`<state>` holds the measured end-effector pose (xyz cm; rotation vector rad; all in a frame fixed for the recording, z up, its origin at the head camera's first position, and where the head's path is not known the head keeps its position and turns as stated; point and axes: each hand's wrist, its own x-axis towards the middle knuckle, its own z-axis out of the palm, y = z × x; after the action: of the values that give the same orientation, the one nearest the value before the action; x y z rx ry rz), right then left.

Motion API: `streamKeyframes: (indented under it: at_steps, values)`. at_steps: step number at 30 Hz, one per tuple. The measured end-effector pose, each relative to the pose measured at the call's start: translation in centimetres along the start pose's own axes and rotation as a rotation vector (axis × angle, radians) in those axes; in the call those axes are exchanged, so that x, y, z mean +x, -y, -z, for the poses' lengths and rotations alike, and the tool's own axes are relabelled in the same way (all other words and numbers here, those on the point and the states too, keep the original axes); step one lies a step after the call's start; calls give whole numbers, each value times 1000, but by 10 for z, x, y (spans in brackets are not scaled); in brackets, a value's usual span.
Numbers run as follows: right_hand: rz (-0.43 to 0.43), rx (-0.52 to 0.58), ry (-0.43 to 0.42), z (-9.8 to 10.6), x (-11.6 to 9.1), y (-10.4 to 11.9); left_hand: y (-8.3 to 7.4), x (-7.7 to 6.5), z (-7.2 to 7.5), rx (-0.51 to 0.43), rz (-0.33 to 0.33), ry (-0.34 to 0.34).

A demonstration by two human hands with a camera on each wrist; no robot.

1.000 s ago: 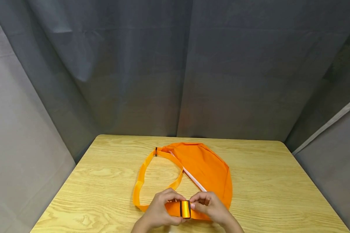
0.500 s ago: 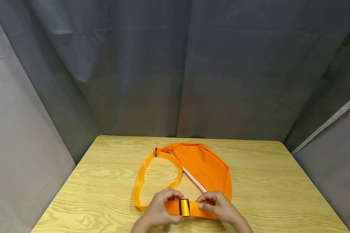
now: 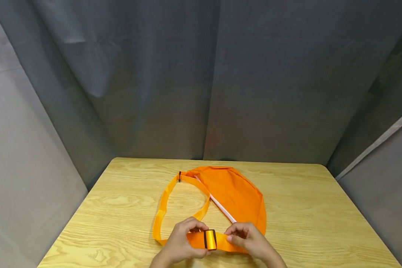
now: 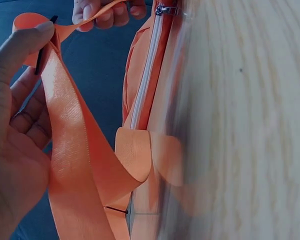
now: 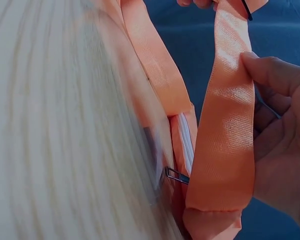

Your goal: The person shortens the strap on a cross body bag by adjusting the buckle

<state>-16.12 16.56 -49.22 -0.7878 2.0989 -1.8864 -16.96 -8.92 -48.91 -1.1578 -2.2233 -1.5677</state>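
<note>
An orange bag (image 3: 239,197) with a white zipper (image 3: 221,207) lies on the table, its webbing strap (image 3: 159,216) looped out to the left. Near the front edge, my left hand (image 3: 181,240) grips the strap at a black strap slider (image 3: 205,240), thumb below and fingers above. The left wrist view has the thumb against that slider (image 4: 39,61). Just right of it, my right hand (image 3: 249,241) pinches the strap between thumb and fingers. Up close, the right wrist view shows a flat stretch of strap (image 5: 229,125) running past the right thumb to a stitched end at the bag.
The wood-grain table (image 3: 305,216) extends on both sides of the bag. A small black ring (image 3: 179,176) sits on the strap near the bag's far left corner. Grey curtains (image 3: 160,82) hang behind and at the sides. A metal zipper pull (image 5: 177,175) hangs by the strap.
My right hand has slid from beside the slider rightward along the strap, baring a stretch of webbing between. The slider has shifted slightly left; my left hand keeps hold.
</note>
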Motion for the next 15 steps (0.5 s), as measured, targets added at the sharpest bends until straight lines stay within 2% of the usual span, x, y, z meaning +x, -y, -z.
streamKeyframes:
  at_steps: [9,15]
  values:
    - [23,23,-10,-12,7,3,-24,8,1,-50,16,6]
    - [-14,46,-2,-19,12,7,-7,2,-3,-21,34,29]
